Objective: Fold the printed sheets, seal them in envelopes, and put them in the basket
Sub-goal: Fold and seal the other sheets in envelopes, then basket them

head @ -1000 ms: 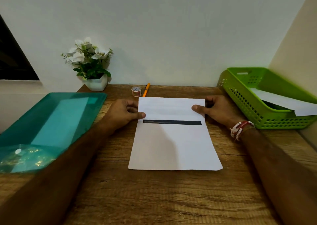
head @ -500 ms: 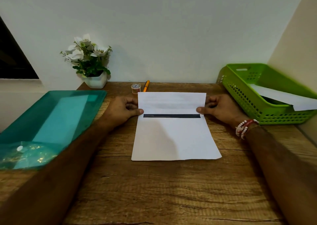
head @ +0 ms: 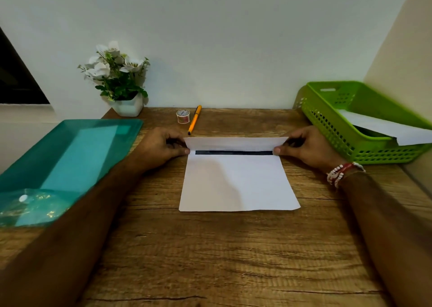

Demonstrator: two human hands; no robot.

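A white printed sheet (head: 238,185) lies on the wooden desk (head: 210,255) in front of me. A dark printed bar runs across it just below its far strip, which stands lifted and bent toward me. My left hand (head: 161,146) pinches the left end of that strip. My right hand (head: 306,147) pinches the right end. A green basket (head: 332,124) stands at the right against the wall, with a white envelope (head: 385,127) lying in it and sticking out over its rim.
A teal plastic folder (head: 67,161) lies at the left, overhanging the desk edge. A potted white flower (head: 119,82), a small tape roll (head: 183,116) and an orange pen (head: 194,119) sit along the back wall.
Both hands have drawn the sheet's far edge toward me, so the raised strip looks narrower and the sheet shorter. The hands stay at the strip's two ends.
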